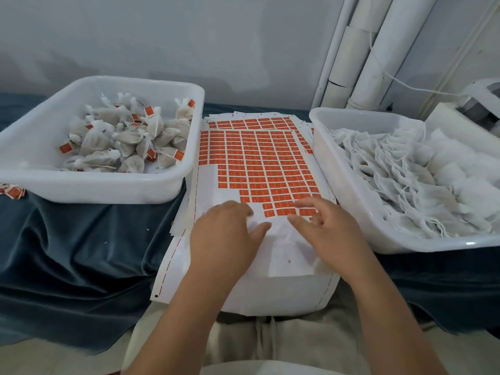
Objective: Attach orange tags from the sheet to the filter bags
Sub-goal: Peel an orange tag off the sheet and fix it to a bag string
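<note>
A white sheet (259,158) covered with rows of orange tags lies between two tubs. An empty white filter bag (289,250) rests flat on the sheet's bare near part. My left hand (224,236) lies on the bag's left edge, fingers curled at its top corner and thumb stretched across it. My right hand (327,228) hovers over the bag's right side with fingers spread and relaxed, fingertips near the lowest tags (286,211). The left tub (102,182) holds several filled bags (127,139) with orange tags. The right tub (343,190) holds a pile of empty white bags (422,180).
A dark blue cloth (81,253) covers the table. Loose orange tags (12,191) lie at the far left under the left tub's rim. White pipes (370,55) stand at the back right, a white machine (484,104) beside them. My lap shows below.
</note>
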Demonstrator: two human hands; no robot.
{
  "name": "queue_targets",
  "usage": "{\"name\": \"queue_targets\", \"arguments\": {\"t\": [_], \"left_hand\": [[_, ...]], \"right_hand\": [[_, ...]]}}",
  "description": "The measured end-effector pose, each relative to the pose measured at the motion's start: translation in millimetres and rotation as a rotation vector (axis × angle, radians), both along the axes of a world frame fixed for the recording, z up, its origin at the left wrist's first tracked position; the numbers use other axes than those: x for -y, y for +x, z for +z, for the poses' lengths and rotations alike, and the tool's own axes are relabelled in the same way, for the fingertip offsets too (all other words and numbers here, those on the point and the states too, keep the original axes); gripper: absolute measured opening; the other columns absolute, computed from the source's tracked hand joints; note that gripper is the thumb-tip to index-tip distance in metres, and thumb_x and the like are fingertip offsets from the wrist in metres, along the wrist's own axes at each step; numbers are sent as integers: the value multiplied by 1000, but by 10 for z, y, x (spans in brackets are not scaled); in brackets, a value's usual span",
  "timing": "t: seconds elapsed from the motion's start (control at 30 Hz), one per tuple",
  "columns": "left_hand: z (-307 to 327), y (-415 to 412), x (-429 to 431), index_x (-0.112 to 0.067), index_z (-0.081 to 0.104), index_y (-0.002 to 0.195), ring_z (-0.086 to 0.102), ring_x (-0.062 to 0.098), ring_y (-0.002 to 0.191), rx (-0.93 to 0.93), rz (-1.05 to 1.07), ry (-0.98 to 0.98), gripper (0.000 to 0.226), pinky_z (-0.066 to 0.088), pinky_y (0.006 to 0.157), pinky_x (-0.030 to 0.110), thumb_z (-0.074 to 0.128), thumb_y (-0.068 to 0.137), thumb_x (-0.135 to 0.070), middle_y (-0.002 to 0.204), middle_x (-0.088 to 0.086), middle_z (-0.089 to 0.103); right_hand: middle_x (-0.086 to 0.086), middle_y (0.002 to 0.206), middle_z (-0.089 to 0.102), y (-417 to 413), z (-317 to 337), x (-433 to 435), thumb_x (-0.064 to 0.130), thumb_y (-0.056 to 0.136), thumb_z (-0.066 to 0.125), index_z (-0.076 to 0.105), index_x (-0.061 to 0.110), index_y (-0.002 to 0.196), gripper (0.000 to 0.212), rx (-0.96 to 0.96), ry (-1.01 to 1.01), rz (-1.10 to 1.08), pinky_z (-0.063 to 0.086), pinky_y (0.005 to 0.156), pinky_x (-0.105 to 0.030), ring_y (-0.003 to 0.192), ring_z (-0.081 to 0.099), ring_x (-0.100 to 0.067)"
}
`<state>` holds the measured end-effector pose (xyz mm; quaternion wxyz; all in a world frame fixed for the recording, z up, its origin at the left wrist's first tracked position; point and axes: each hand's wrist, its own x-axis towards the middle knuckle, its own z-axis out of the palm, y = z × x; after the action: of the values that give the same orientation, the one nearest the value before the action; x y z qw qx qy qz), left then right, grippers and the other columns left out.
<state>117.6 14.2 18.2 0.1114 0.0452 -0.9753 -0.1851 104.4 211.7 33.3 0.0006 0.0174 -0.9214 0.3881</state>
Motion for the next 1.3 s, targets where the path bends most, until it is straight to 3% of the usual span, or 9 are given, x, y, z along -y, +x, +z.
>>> {"name": "queue_targets", "arguments": {"t": [0.07,0.27,0.43,0.57,0.7,0.8,0.9,1.07,1.3], "left_hand": [[-53,3,-40,-38,58,133,66,9,114,-22,-5,22,64,52,96,32,60,84,-79,132,-19,66],[-157,-37,9,-34,70,98,57,5,69,6,6,-3,45,36,57,20,56,89,-76,87,-15,71],[-182,-21,2,-31,76,101,68,12,76,-56,-23,6,37,45,72,24,63,93,-64,92,-10,76],[-232,-37,20,-34,76,105,67,8,86,-103,-60,10,43,56,83,31,66,86,-71,99,-15,75],[-270,-44,32,-35,74,116,68,11,104,-172,-54,28,47,47,89,29,68,85,-69,116,-15,75],[-285,-68,49,-33,75,97,66,10,82,-134,-36,13,40,42,75,24,65,84,-70,94,-13,75],[-281,-101,50,-34,70,85,56,6,63,-52,-17,-46,38,38,64,21,57,91,-69,80,-14,71],[-288,-79,42,-40,78,108,56,8,66,-97,-26,-20,32,41,66,24,56,99,-61,88,-14,76],[-268,13,-16,-27,81,93,68,11,65,-339,-77,238,15,59,67,30,69,99,-35,81,-10,77]], "right_hand": [[29,126,60,-52,-63,34,53,97,66,59,48,130,34,-30,80,11,42,87,-15,102,54,5],[24,116,71,-184,-131,176,52,96,68,69,41,122,28,-142,177,108,43,80,-13,83,55,11],[15,116,75,-259,-102,235,57,98,62,74,38,120,32,-224,361,223,29,75,-6,90,65,-3],[10,113,75,-346,-85,218,53,102,57,76,34,118,31,-172,583,283,37,83,-19,92,68,-12],[6,101,74,-425,-126,319,40,106,56,76,27,115,27,-197,740,322,49,85,-26,81,66,-13],[5,103,67,-476,-134,410,29,104,61,68,23,126,24,-148,921,398,51,96,-34,84,65,-16],[2,102,68,-467,-122,457,27,99,69,69,23,122,23,-196,1043,471,55,91,-38,72,56,-17],[6,118,72,-379,-128,395,45,107,51,68,28,129,32,-191,788,344,51,103,-35,98,69,-17],[17,87,73,-166,-178,327,66,99,52,77,33,98,41,-289,320,206,54,78,-23,77,66,-4]]}}
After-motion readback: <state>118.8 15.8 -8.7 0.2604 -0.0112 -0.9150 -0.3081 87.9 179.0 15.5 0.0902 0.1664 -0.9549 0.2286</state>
